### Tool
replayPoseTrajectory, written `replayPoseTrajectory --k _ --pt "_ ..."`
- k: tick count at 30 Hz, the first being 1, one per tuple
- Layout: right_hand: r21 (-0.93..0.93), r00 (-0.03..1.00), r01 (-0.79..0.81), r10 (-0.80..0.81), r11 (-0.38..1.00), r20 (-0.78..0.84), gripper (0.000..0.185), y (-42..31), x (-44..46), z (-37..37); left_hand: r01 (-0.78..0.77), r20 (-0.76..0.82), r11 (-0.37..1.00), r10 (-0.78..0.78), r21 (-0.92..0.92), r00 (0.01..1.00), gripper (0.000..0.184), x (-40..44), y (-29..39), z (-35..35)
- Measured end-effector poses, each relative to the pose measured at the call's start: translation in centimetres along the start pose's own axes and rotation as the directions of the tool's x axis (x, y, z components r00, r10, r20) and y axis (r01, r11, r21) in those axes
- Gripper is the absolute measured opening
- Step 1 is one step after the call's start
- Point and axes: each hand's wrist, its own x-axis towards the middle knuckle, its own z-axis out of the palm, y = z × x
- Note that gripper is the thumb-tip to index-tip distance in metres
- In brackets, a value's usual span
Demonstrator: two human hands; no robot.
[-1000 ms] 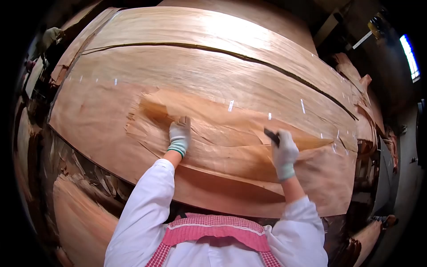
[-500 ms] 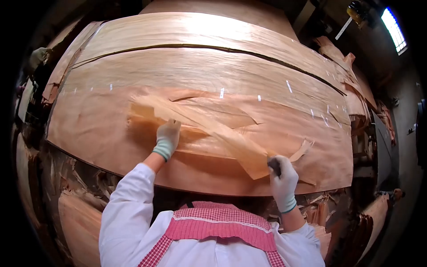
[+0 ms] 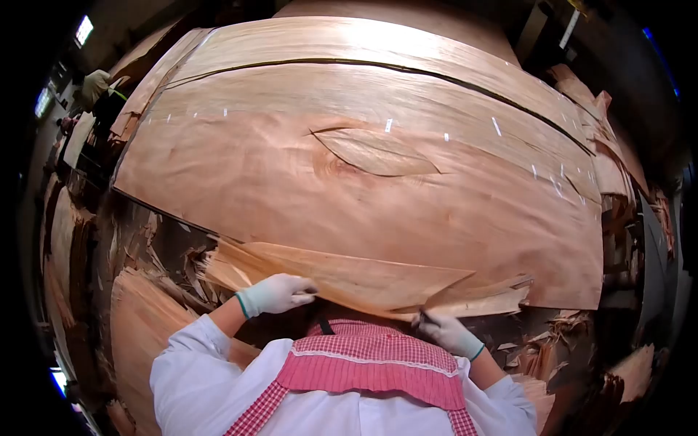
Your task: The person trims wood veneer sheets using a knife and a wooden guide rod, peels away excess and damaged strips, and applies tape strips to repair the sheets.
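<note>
A large reddish wood veneer sheet (image 3: 240, 174) spreads in front of me. In its middle is a lens-shaped gap (image 3: 374, 152) with paler wood showing inside. Torn veneer strips (image 3: 349, 269) lie along the near edge, partly overhanging it. My left hand (image 3: 280, 293), in a white glove with a green cuff, is closed at the near edge of the strips, its fingertips pinching them. My right hand (image 3: 449, 336), gloved too, is closed around a small dark object (image 3: 422, 317) beside the strips' right part; its kind is unclear.
A dark split (image 3: 349, 63) runs across the paler veneer behind, with several white tape pieces (image 3: 389, 125) nearer me. Veneer scraps (image 3: 552, 338) litter the floor below the near edge. Stacked veneer (image 3: 138, 341) stands at left; another person's gloved hand (image 3: 96, 83) shows at far left.
Both hands have drawn the loose veneer strips toward me, from the sheet's middle to its near edge. The lens-shaped gap is now uncovered. The view has also shifted.
</note>
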Motion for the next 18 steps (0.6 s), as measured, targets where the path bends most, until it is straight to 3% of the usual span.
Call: replayPoseTrajectory --k 1,3,4,5,7,8,9,11,14,17,18 --pt "0.034 0.982 -0.129 0.123 0.991 0.147 0.032 2.0 -1.7 0.1 0.175 0.107 0.95 -0.151 -0.259 0.983 0.033 0.5 3.6 -0.7" --pt "0.143 0.921 -0.319 0.271 0.937 0.28 0.041 8.5 -4.8 -0.7 0.11 -0.019 0.975 -0.116 -0.192 0.993 0.027 1.9 5.7 0.4" --pt "0.183 0.928 -0.315 0.262 0.931 0.264 0.041 9.7 -6.4 -1.1 -0.138 -0.216 0.987 0.153 0.086 0.964 0.025 3.1 4.0 1.9" --pt "0.228 0.936 -0.311 0.254 0.923 0.245 0.04 10.9 -7.8 -1.3 -0.159 -0.261 0.978 0.19 0.134 0.947 0.024 3.9 3.3 3.0" --pt "0.025 0.951 -0.267 0.259 0.963 0.169 0.039 10.8 -10.1 -2.1 -0.137 -0.192 0.976 0.17 0.172 0.967 0.024 5.0 3.4 4.4" --pt "0.176 0.932 -0.345 0.315 0.922 0.18 0.035 8.1 -11.0 -2.1 -0.168 -0.169 0.974 0.193 0.153 0.967 0.024 5.2 3.8 4.9" --pt "0.213 0.932 -0.349 0.315 0.913 0.179 0.031 5.5 -11.8 -2.2 -0.199 -0.145 0.971 0.218 0.133 0.965 0.024 5.6 4.4 5.4" --pt "0.086 0.927 -0.338 0.316 0.937 0.202 0.03 6.7 -12.3 -3.1 -0.248 -0.099 0.959 0.262 0.138 0.96 0.024 6.5 5.6 6.1" --pt "0.063 0.948 -0.298 0.288 0.952 0.135 0.019 5.0 -13.3 -3.7 -0.285 -0.018 0.946 0.292 0.156 0.956 0.025 8.0 8.0 6.8" --pt "0.108 0.975 -0.213 0.203 0.971 0.095 0.02 5.3 -14.2 -4.2 -0.277 0.01 0.953 0.278 0.125 0.96 0.027 8.7 11.1 7.9" --pt "0.001 0.979 -0.188 0.187 0.982 0.075 0.022 6.4 -14.3 -4.3 -0.294 0.033 0.948 0.293 0.118 0.956 0.027 9.1 11.3 8.6"
